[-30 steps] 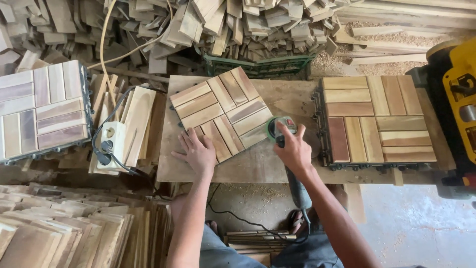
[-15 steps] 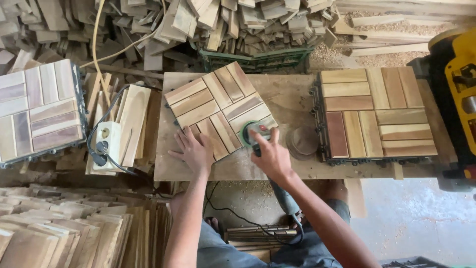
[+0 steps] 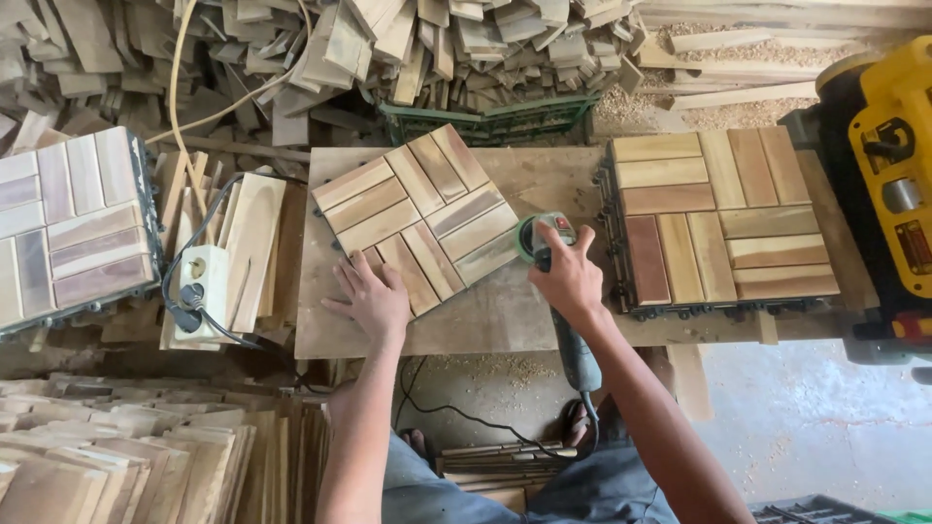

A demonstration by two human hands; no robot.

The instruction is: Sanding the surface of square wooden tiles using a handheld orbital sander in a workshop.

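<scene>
A square wooden tile [image 3: 419, 219] made of slats in a four-block parquet pattern lies turned at an angle on the surface [image 3: 505, 311], a bare wooden board in front of the person. The left hand [image 3: 373, 297] rests flat on the tile's near corner, fingers spread and apart, pressing it down rather than gripping it. The right hand [image 3: 569, 276] is closed around the body of a handheld sander [image 3: 549, 254], whose green round head sits just at the tile's right edge, touching or nearly touching it; the exact contact cannot be told. The tool's grey handle runs back under the wrist and its black cord [image 3: 476, 417] trails down toward the floor.

Just to the right of the sander, a second wooden tile [image 3: 723, 221] lies square to the surface, its slats redder and darker at the near left corner. Beyond it stands a yellow machine [image 3: 888, 165] at the right edge of the view. To the left of the surface, a white power socket block [image 3: 201, 281] with a black plug sits on some loose slats, and farther left lies a greyer, paler tile [image 3: 68, 225]. A heap of short wood offcuts [image 3: 388, 49] fills the far side, and stacks of slats [image 3: 116, 456] lie near the person's left leg.
</scene>
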